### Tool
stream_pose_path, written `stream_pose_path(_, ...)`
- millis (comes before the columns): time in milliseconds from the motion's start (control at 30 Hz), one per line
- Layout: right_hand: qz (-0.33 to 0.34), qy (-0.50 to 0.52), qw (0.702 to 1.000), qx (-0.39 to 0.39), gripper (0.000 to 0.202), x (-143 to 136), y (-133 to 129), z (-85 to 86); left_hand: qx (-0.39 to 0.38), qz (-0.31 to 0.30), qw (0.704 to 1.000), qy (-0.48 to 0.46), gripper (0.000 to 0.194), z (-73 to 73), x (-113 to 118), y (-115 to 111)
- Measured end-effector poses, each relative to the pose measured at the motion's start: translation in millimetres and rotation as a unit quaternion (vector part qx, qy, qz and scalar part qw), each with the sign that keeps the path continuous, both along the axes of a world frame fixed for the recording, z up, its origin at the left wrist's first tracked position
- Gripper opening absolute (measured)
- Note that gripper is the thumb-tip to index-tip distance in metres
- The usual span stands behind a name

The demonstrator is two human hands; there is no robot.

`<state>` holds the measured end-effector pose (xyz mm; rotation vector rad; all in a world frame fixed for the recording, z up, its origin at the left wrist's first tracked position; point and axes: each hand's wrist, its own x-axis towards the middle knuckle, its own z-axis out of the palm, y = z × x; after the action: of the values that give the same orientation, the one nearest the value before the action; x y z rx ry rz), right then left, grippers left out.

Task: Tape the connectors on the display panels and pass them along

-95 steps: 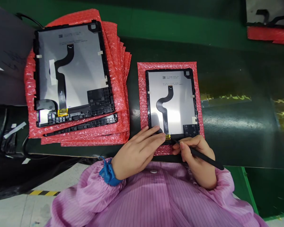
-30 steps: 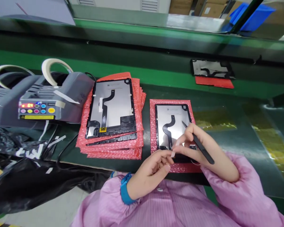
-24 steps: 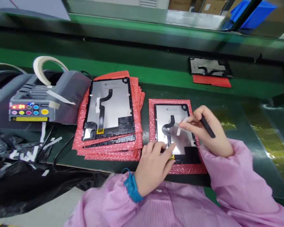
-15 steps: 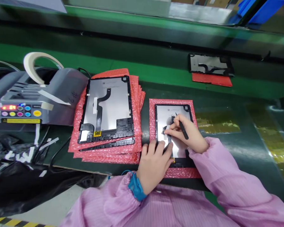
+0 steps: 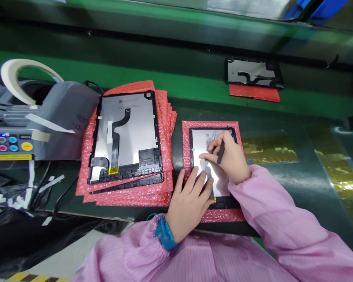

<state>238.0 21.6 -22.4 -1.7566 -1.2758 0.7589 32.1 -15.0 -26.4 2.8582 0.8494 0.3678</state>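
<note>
Now your left hand (image 5: pixel 191 199) lies open and flat on the panel (image 5: pixel 201 137); your right hand (image 5: pixel 228 156) pinches a black stick (image 5: pixel 221 152) and presses the panel.

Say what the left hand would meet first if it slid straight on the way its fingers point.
The left hand lies flat on the tablet panel, fingers pointing up the panel. Straight on, it would probably meet the right hand, which holds a black stylus.

Red bubble wrap (image 5: pixel 191 129), pink striped sleeves (image 5: pixel 270 223), perhaps black stylus (image 5: pixel 221 152)
</note>
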Motion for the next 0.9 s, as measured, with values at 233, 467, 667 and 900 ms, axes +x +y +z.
stream_pose_path(233,-0.033,-0.33,0.943,0.013,0.028,120.2,80.0,23.7,-0.039,-0.039,0.998,0.01,0.058,-12.0,-6.8,4.0)
stream_pose_path(467,-0.039,-0.549,0.828,-0.108,0.036,199.5,144.3,28.9,-0.043,-0.041,0.998,-0.013,0.053,-9.3,-9.1,6.7)
stream_pose_path(667,-0.031,-0.543,0.834,-0.094,0.035,161.3,201.1,17.2,-0.065,-0.028,0.997,-0.029,0.049,-7.7,-9.3,6.7)
stream_pose_path(900,-0.099,-0.539,0.836,0.01,0.032,154.8,195.6,77.5,-0.158,0.01,0.978,-0.137,0.046,41.9,7.0,12.6)
